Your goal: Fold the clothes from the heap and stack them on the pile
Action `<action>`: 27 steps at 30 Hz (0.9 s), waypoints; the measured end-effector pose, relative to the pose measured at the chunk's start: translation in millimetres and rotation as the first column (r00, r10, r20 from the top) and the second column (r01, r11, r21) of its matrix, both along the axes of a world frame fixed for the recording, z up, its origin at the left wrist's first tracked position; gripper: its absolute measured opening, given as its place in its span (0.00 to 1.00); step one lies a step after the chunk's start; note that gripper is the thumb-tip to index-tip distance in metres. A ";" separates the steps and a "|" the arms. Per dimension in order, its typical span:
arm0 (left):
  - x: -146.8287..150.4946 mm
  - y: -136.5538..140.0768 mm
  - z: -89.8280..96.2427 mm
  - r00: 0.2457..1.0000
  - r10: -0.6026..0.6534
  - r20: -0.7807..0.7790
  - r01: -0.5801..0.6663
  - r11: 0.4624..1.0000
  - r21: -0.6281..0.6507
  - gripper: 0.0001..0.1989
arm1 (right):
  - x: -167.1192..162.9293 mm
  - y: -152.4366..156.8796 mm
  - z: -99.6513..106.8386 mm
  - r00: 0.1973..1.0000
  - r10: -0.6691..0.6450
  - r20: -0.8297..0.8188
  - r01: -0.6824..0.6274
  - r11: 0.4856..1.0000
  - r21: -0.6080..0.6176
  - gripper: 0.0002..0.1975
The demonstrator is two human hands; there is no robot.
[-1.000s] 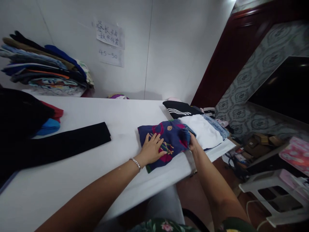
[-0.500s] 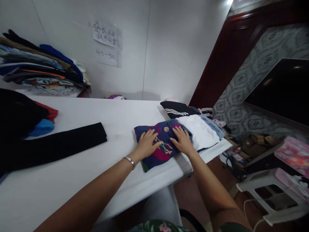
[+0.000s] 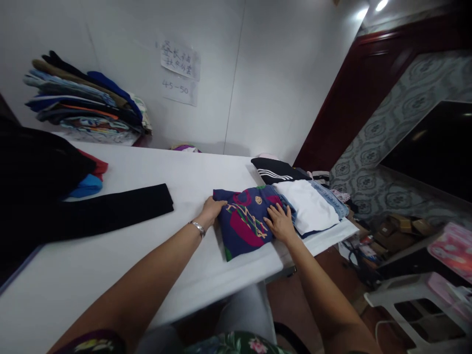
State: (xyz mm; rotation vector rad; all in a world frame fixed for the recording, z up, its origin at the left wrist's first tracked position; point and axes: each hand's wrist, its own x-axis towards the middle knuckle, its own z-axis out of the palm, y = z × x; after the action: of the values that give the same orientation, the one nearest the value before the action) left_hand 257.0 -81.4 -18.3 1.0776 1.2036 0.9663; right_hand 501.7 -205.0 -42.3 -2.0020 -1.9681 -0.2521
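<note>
A folded navy garment (image 3: pixel 245 221) with magenta, green and tan patterning lies on the white table. My left hand (image 3: pixel 211 209), a silver bracelet at its wrist, grips the left edge of the garment, thumb on top and the other fingers mostly hidden beneath. My right hand (image 3: pixel 280 222) rests flat on the right part of it with fingers spread. Just beyond that side are a folded white garment (image 3: pixel 308 204) and blue denim (image 3: pixel 330 199), with a black garment with white stripes (image 3: pixel 276 169) behind them.
Black clothing (image 3: pixel 118 211) spreads over the left of the table (image 3: pixel 191 265), beside red and blue (image 3: pixel 88 186) cloth. A tall stack of folded clothes (image 3: pixel 92 105) stands at the back left. Paper signs (image 3: pixel 180 61) hang on the wall. A plastic stool (image 3: pixel 409 295) is at the right.
My left hand has slid from the top of the navy garment to its left edge and taken hold there. My right hand stays on the garment. The camera view has shifted slightly.
</note>
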 end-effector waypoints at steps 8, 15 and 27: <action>-120.1 -13.9 -14.3 0.985 0.163 0.053 -0.163 0.987 -0.008 0.22 | -60.9 -6.5 0.7 0.912 0.357 -0.202 -0.383 0.917 -0.108 0.26; -152.9 -12.5 -5.3 0.770 0.167 -0.616 0.022 0.958 0.287 0.25 | -77.9 17.6 11.6 0.883 0.335 -0.328 -0.383 0.919 -0.095 0.19; -141.5 11.0 -15.2 0.703 0.216 -0.678 0.076 0.925 0.373 0.12 | -73.2 145.6 12.5 0.834 -0.092 -0.545 0.079 0.996 -0.047 0.24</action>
State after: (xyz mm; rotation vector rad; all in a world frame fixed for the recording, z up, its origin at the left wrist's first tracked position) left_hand 115.5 -70.3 -33.5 1.8413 1.7376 0.8761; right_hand 428.5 -59.4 -29.7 -1.8987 -1.5208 0.3024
